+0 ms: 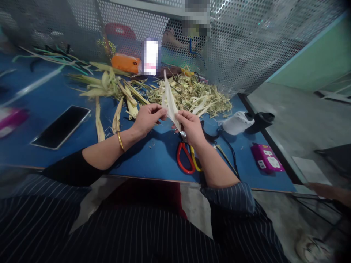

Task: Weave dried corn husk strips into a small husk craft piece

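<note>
Between both hands a pale corn husk [170, 98] stands up, its narrow tip pointing away from me. My left hand [148, 118] pinches the husk's left edge between thumb and fingers. The husk's lower end sits in the grip of my right hand [189, 126], thumb on top. Beneath my right wrist lie scissors [185, 160] with one red and one yellow handle; their blades are mostly hidden. Beyond the hands is a heap of shredded husk [192, 91]. Whole dried husks [109, 86] lie to its left, and long strips hang toward me.
On the blue table [74, 146] rest a dark phone [61, 126], a white thread spool [237, 122], a black spool [261, 120] and a purple packet [267, 157]. An orange packet [126, 63] and a blurred bright screen [151, 56] stand before a perforated metal panel [230, 47].
</note>
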`<action>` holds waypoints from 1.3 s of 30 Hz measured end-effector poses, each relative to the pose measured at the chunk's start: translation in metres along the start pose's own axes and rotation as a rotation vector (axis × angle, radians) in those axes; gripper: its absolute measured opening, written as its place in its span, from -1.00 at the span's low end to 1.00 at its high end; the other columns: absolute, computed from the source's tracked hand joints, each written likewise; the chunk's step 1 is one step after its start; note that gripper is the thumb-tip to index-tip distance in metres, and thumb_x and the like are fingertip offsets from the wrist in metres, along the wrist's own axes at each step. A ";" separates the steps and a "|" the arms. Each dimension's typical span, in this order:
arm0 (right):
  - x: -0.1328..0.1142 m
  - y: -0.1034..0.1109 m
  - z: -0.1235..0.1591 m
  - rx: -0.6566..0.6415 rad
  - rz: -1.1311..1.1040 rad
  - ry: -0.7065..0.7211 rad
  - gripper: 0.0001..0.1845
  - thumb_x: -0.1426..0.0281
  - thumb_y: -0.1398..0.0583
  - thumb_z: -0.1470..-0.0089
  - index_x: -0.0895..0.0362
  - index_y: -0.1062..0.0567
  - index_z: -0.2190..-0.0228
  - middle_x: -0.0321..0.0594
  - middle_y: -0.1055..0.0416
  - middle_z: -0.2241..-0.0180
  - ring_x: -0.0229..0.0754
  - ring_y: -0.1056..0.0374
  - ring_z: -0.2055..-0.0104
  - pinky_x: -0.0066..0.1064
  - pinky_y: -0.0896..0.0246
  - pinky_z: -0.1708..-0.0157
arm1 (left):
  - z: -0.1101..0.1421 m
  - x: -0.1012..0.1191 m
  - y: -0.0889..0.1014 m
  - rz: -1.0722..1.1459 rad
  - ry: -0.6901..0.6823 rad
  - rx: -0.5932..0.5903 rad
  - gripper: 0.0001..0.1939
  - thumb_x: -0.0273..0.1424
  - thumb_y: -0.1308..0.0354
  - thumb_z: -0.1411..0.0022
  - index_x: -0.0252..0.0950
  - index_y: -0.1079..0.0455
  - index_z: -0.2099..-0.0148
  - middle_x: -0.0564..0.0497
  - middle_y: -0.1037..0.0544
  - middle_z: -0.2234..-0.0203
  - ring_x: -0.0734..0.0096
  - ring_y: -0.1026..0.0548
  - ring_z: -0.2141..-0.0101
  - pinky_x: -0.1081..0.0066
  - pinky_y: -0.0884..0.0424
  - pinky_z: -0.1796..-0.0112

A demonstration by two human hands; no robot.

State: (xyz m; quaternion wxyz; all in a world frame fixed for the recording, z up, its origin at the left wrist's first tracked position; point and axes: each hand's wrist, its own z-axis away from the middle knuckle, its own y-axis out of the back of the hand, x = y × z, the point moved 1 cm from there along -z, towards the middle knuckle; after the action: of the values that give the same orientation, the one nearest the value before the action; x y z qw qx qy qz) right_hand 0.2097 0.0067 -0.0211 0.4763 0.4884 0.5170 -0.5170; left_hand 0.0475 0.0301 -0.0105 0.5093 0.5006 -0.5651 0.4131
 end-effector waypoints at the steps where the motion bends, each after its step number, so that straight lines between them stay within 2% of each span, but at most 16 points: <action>1: 0.001 0.000 0.000 0.024 -0.005 0.001 -0.75 0.18 -0.31 0.09 0.08 -0.44 0.48 -0.39 -0.35 0.63 -0.31 -0.32 0.60 -0.49 -0.19 0.64 | 0.000 0.000 0.000 0.009 0.009 0.002 -0.83 -0.34 -0.24 -0.13 -0.34 -0.44 0.43 0.01 -0.51 0.54 0.53 -0.45 0.51 0.53 -0.33 0.51; 7: 0.000 0.000 0.000 0.049 0.042 0.021 -0.73 0.16 -0.30 0.05 0.09 -0.44 0.47 -0.35 -0.38 0.61 -0.29 -0.35 0.59 -0.47 -0.19 0.62 | -0.001 -0.003 0.002 0.064 0.074 -0.019 -0.79 -0.27 -0.25 -0.12 -0.33 -0.43 0.40 -0.02 -0.55 0.50 0.47 -0.52 0.45 0.53 -0.36 0.49; 10: 0.001 0.000 -0.001 0.095 0.048 0.035 -0.77 0.21 -0.29 0.05 0.10 -0.43 0.47 -0.34 -0.39 0.59 -0.29 -0.35 0.58 -0.48 -0.17 0.62 | -0.001 -0.004 0.001 0.082 0.078 -0.038 -0.79 -0.28 -0.25 -0.14 -0.34 -0.42 0.40 -0.02 -0.55 0.48 0.47 -0.53 0.46 0.54 -0.37 0.50; 16: 0.002 0.014 -0.012 0.372 0.033 0.108 -0.89 0.33 -0.20 0.03 0.12 -0.39 0.48 -0.38 -0.36 0.58 -0.34 -0.30 0.61 -0.50 -0.19 0.63 | 0.000 -0.004 -0.003 0.044 0.012 -0.035 -0.79 -0.33 -0.21 -0.18 -0.33 -0.37 0.46 0.00 -0.52 0.52 0.51 -0.51 0.51 0.55 -0.36 0.53; 20: -0.004 0.030 -0.020 0.527 0.017 0.214 -0.93 0.36 -0.12 -0.03 0.11 -0.36 0.42 -0.32 -0.45 0.45 -0.36 -0.33 0.58 -0.49 -0.23 0.59 | -0.003 -0.004 -0.006 0.033 0.009 0.045 -0.83 -0.40 -0.16 -0.18 -0.32 -0.37 0.45 0.04 -0.49 0.57 0.54 -0.46 0.55 0.56 -0.34 0.55; 22: -0.007 0.036 -0.022 0.571 0.041 0.276 -0.92 0.35 -0.10 -0.06 0.09 -0.35 0.41 -0.33 -0.43 0.43 -0.36 -0.34 0.56 -0.50 -0.21 0.59 | -0.009 -0.004 -0.008 0.037 0.006 0.096 -0.87 -0.42 -0.14 -0.18 -0.32 -0.37 0.42 0.04 -0.49 0.55 0.53 -0.46 0.56 0.55 -0.32 0.56; 26: -0.006 0.041 -0.025 0.543 0.114 0.322 -0.91 0.34 -0.11 -0.06 0.09 -0.35 0.45 -0.38 -0.28 0.54 -0.33 -0.32 0.56 -0.48 -0.19 0.59 | -0.040 0.002 -0.015 -0.116 -0.125 0.131 -0.84 -0.37 -0.15 -0.17 -0.31 -0.37 0.44 0.02 -0.50 0.54 0.48 -0.47 0.56 0.48 -0.33 0.53; 28: -0.004 0.040 -0.026 0.509 0.169 0.324 -0.91 0.35 -0.13 -0.05 0.09 -0.36 0.45 -0.38 -0.26 0.56 -0.33 -0.29 0.56 -0.46 -0.19 0.56 | -0.060 0.007 -0.021 -0.344 -0.236 0.067 -0.78 -0.35 -0.17 -0.15 -0.31 -0.39 0.51 0.03 -0.45 0.62 0.44 -0.45 0.53 0.46 -0.30 0.48; 30: -0.003 0.039 -0.026 0.501 0.256 0.346 -0.92 0.35 -0.14 -0.04 0.09 -0.37 0.45 -0.37 -0.29 0.55 -0.32 -0.28 0.53 -0.45 -0.19 0.50 | -0.075 0.012 -0.029 -0.549 -0.256 -0.008 -0.76 -0.38 -0.24 -0.07 -0.31 -0.35 0.59 0.03 -0.42 0.65 0.38 -0.45 0.46 0.45 -0.28 0.44; 31: -0.003 0.038 -0.025 0.503 0.306 0.362 -0.92 0.34 -0.15 -0.04 0.09 -0.37 0.44 -0.37 -0.31 0.54 -0.31 -0.27 0.51 -0.44 -0.19 0.47 | -0.078 0.015 -0.033 -0.601 -0.251 0.001 -0.75 -0.41 -0.27 -0.03 -0.31 -0.33 0.60 0.03 -0.42 0.65 0.36 -0.45 0.42 0.44 -0.27 0.41; 33: -0.003 0.037 -0.022 0.496 0.412 0.391 -0.90 0.33 -0.15 -0.05 0.09 -0.36 0.44 -0.37 -0.33 0.53 -0.31 -0.25 0.49 -0.43 -0.17 0.41 | -0.076 0.019 -0.043 -0.499 -0.285 0.017 -0.79 -0.32 -0.24 -0.12 -0.31 -0.41 0.49 0.01 -0.49 0.56 0.35 -0.46 0.36 0.45 -0.28 0.37; 35: -0.003 0.034 -0.018 0.465 0.507 0.421 -0.90 0.34 -0.16 -0.06 0.09 -0.34 0.45 -0.38 -0.33 0.54 -0.31 -0.23 0.50 -0.42 -0.13 0.40 | -0.065 0.020 -0.052 -0.346 -0.215 -0.025 -0.73 -0.20 -0.26 -0.12 -0.33 -0.45 0.42 0.01 -0.48 0.56 0.38 -0.45 0.40 0.46 -0.29 0.39; 37: -0.004 0.030 -0.015 0.415 0.573 0.448 -0.88 0.37 -0.17 -0.05 0.09 -0.33 0.48 -0.39 -0.31 0.56 -0.32 -0.19 0.51 -0.42 -0.09 0.40 | -0.051 0.018 -0.058 -0.223 -0.100 -0.029 -0.71 -0.20 -0.34 -0.03 -0.35 -0.44 0.45 0.03 -0.46 0.59 0.43 -0.42 0.48 0.46 -0.28 0.44; 39: -0.003 0.028 -0.015 0.365 0.542 0.443 -0.85 0.39 -0.19 -0.03 0.09 -0.32 0.52 -0.40 -0.27 0.59 -0.33 -0.15 0.52 -0.43 -0.05 0.42 | -0.041 0.014 -0.058 -0.082 -0.029 -0.045 -0.75 -0.28 -0.36 0.01 -0.37 -0.44 0.46 0.04 -0.46 0.59 0.49 -0.40 0.52 0.48 -0.29 0.48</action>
State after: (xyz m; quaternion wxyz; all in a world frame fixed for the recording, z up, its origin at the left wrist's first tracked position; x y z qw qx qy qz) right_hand 0.2376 0.0210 -0.0195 0.3778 0.7836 0.3590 -0.3380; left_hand 0.1121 0.0593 0.0069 0.5287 0.5177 -0.5605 0.3720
